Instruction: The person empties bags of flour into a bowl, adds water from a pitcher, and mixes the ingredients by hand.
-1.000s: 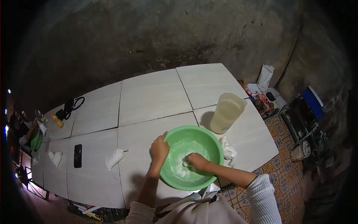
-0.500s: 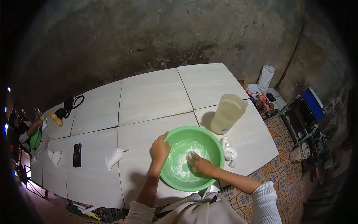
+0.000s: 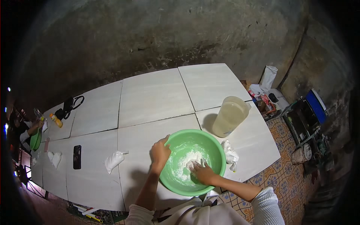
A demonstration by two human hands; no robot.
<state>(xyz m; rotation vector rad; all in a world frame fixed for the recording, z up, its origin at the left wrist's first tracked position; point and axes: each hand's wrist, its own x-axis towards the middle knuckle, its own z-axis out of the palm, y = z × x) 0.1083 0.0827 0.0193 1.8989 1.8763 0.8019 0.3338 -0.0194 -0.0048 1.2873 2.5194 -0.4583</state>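
A wide green basin point(image 3: 176, 189) stands at the near edge of the tiled table, with white powder point(image 3: 184, 162) spread over its bottom and smeared up its wall. My left hand point(image 3: 161, 153) grips the basin's left rim, thumb side uppermost. Inside the basin, my right hand point(image 3: 203, 172) rests in the powder with its fingers spread apart, holding nothing I can see. Just right of the basin lies a crumpled white plastic bag point(image 3: 230, 155). Behind that stands a tall clear pitcher point(image 3: 230, 116) of cloudy, pale liquid.
On the white-tiled table point(image 3: 153, 97), a tied bag of white powder point(image 3: 114, 161), a dark phone point(image 3: 77, 157), another white bag point(image 3: 55, 159) and an orange-yellow bottle point(image 3: 56, 120) lie leftward. At far left another person holds a green basin point(image 3: 36, 140). A blue-panelled stove point(image 3: 315, 105) stands right.
My right hand's fingers have spread wider within the powder. The basin sits slightly lower in the picture, and my left hand still holds its rim.
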